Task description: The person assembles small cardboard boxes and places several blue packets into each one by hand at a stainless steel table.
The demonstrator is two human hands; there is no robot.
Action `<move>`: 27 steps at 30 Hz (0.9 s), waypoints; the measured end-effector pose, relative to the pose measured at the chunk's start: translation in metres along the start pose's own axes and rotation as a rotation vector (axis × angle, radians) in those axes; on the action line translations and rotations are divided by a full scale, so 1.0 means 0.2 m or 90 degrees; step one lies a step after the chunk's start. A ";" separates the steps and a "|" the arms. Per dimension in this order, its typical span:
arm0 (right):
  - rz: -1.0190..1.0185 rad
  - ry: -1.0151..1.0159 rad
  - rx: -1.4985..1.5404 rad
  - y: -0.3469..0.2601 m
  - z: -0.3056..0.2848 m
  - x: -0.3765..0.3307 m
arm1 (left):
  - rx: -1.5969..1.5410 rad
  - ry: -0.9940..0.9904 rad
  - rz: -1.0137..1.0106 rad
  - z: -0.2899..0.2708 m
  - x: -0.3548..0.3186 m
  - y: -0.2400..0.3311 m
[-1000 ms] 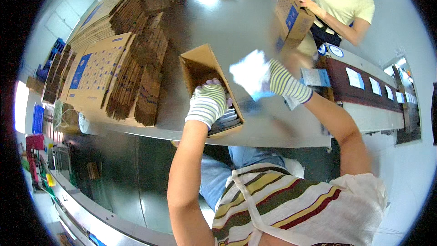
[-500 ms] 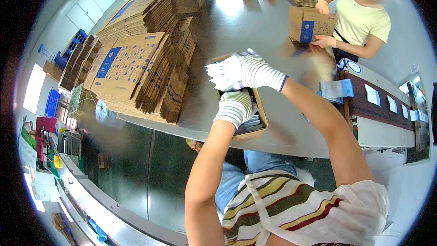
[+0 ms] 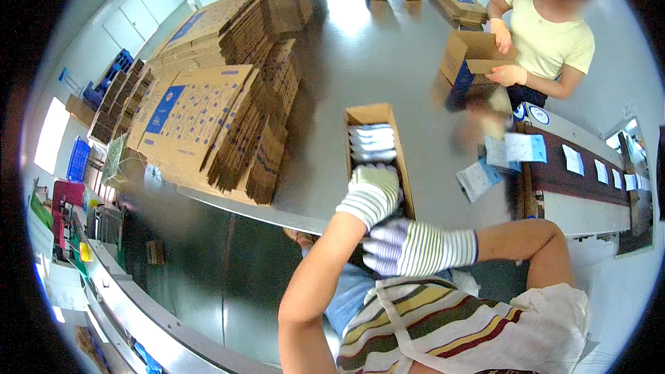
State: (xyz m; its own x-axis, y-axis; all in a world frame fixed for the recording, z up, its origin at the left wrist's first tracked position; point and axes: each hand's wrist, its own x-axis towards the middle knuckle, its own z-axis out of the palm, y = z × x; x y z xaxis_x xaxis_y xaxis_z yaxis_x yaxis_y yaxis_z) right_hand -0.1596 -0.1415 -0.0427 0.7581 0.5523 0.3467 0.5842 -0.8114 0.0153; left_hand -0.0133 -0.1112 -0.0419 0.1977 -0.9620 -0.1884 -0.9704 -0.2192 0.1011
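Your left hand [image 3: 372,194] lay curled on the packets [image 3: 373,143] in the box [image 3: 405,173], right hand [image 3: 395,246] fisted just beneath

bare steel table [image 3: 388,48] lies open beyond the narrow carton [image 3: 377,116]; flat cardboard stacks [image 3: 208,125] wall its left.

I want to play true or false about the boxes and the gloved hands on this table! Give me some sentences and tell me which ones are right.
1. The open cardboard box holds white packets. True.
2. The left hand is bare. False: it wears a striped knit glove.
3. The right hand lies at the near end of the box, close to the person's body. True.
4. The stack of flat cartons sits right of the open box. False: it is to its left.
5. Another person across the table handles a second carton. True.
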 end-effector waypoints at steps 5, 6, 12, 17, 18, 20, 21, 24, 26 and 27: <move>0.271 0.101 0.213 0.31 0.25 0.02 | -0.170 0.227 0.161 -0.19 -0.15 -0.05; 0.335 0.138 0.385 0.53 0.27 0.01 | -0.167 0.315 0.164 -0.26 -0.17 -0.03; 0.474 -0.299 -0.330 1.11 0.17 0.17 | -0.043 0.413 0.089 -0.21 -0.25 -0.09; 0.542 -0.074 -0.051 0.70 0.72 -0.07 | 0.147 0.457 -0.027 -0.18 -0.28 -0.32; 0.538 -0.072 -0.034 0.65 0.74 -0.06 | 0.185 0.470 -0.084 -0.23 -0.33 -0.37; 0.544 -0.074 -0.015 0.58 0.69 -0.07 | 0.258 0.501 -0.224 -0.36 -0.39 -0.46; 0.545 -0.068 -0.009 0.58 0.68 -0.07 | 0.298 0.512 -0.314 -0.43 -0.42 -0.50; 0.548 -0.049 0.009 0.56 0.63 -0.03 | 0.368 0.507 -0.580 -0.49 -0.51 -0.69; 0.554 -0.046 -0.002 0.56 0.63 -0.05 | 0.309 0.470 -0.573 -0.46 -0.53 -0.74; 0.557 -0.044 -0.005 0.57 0.63 -0.05 | 0.281 0.451 -0.570 -0.44 -0.54 -0.75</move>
State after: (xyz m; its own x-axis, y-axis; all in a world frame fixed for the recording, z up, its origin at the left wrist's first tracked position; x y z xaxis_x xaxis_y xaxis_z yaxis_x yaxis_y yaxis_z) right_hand -0.0650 -0.2157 -0.1628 0.9492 -0.2583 0.1798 -0.2164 -0.9505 -0.2231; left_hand 0.1230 0.0115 0.0490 0.7178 -0.4058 0.5658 -0.3895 -0.9076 -0.1568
